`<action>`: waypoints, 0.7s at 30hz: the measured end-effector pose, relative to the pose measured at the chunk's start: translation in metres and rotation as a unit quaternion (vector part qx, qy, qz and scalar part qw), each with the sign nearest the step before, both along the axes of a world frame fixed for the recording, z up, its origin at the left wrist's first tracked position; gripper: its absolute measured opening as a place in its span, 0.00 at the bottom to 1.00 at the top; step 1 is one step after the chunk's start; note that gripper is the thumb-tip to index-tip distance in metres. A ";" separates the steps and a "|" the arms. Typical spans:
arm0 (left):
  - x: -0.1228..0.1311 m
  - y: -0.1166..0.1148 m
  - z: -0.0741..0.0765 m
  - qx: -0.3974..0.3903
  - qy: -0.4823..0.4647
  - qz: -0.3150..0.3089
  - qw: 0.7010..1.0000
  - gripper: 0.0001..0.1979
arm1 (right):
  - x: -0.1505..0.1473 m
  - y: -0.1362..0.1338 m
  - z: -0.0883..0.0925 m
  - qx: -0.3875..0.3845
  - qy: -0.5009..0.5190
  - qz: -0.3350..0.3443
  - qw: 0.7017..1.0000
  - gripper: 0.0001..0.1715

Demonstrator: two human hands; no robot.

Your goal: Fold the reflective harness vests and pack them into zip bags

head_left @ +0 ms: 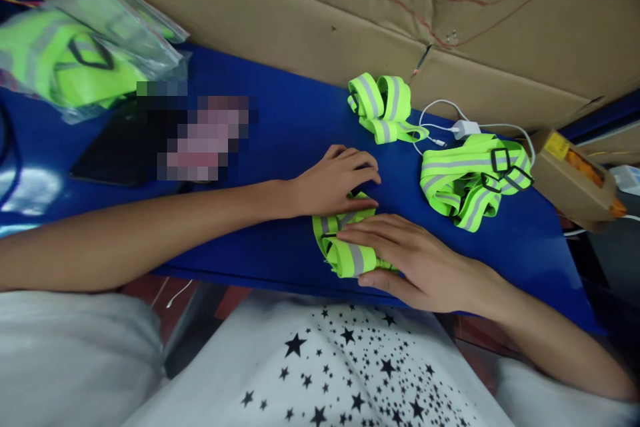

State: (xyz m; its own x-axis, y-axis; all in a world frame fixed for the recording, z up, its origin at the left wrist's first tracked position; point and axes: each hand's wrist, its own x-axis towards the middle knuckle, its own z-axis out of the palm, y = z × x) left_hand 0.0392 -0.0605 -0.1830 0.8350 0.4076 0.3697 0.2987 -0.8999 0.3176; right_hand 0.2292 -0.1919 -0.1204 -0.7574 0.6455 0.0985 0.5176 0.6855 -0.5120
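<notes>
**Left hand (333, 180) and right hand (420, 264) meet over a strap (350, 259)**

Cardboard (240, 0) walls the top of the frame above a blue table (280, 104). At lower centre, the left fingers arch wide from the thumb, which rests on the strap; the right fingers lie nearly flat across it. Whether they pinch cannot be told. Together they seem to keep its loops from springing apart. A bag (100, 34) fills the upper left, a bundle (443, 174) centre right, a box (575, 197) the right edge, then a coil (387, 130) and charger (466, 129). None touches the hands.
</notes>
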 end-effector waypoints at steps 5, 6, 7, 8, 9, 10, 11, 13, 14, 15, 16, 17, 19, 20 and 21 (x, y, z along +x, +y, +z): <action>0.001 -0.004 0.001 -0.020 0.035 -0.039 0.998 0.19 | -0.001 0.018 0.009 -0.075 0.019 0.046 0.996 0.20; 0.001 -0.005 0.001 -0.022 0.039 -0.041 0.998 0.18 | -0.001 0.023 0.011 -0.092 0.008 0.047 0.995 0.20; 0.000 -0.004 0.001 -0.024 0.043 -0.043 0.998 0.17 | -0.002 0.028 0.011 -0.104 -0.001 0.046 0.993 0.21; 0.000 -0.004 0.001 -0.026 0.047 -0.046 0.998 0.16 | -0.003 0.033 0.011 -0.112 -0.004 0.048 0.993 0.22; 0.000 -0.003 0.001 -0.027 0.051 -0.049 0.997 0.16 | -0.003 0.038 0.010 -0.114 0.001 0.052 0.992 0.22; 0.000 -0.002 0.002 -0.029 0.054 -0.052 0.997 0.17 | -0.004 0.042 0.009 -0.109 0.015 0.055 0.992 0.23; -0.001 -0.001 0.002 -0.032 0.057 -0.056 0.996 0.17 | -0.004 0.045 0.006 -0.098 0.035 0.056 0.993 0.22; -0.001 0.001 0.003 -0.045 0.058 -0.069 0.995 0.19 | -0.004 0.049 0.002 -0.067 0.074 0.049 0.994 0.21; -0.002 0.002 0.004 -0.052 0.058 -0.073 0.994 0.20 | -0.004 0.049 0.000 -0.052 0.088 0.044 0.994 0.20; -0.002 0.002 0.004 -0.057 0.059 -0.075 0.994 0.21 | -0.004 0.048 -0.001 -0.041 0.097 0.042 0.994 0.20; -0.002 0.002 0.005 -0.058 0.061 -0.074 0.994 0.22 | -0.005 0.047 -0.001 -0.036 0.098 0.043 0.994 0.20; -0.002 0.002 0.005 -0.054 0.061 -0.070 0.994 0.22 | -0.006 0.045 -0.001 -0.035 0.095 0.048 0.994 0.21; -0.001 0.000 0.005 -0.035 0.064 -0.057 0.996 0.20 | -0.010 0.042 0.001 -0.034 0.075 0.061 0.995 0.21; -0.001 0.000 0.004 -0.027 0.065 -0.052 0.996 0.19 | -0.012 0.041 0.001 -0.027 0.063 0.067 0.995 0.22; 0.000 -0.001 0.002 -0.021 0.065 -0.049 0.996 0.18 | -0.014 0.042 0.001 -0.010 0.056 0.074 0.996 0.22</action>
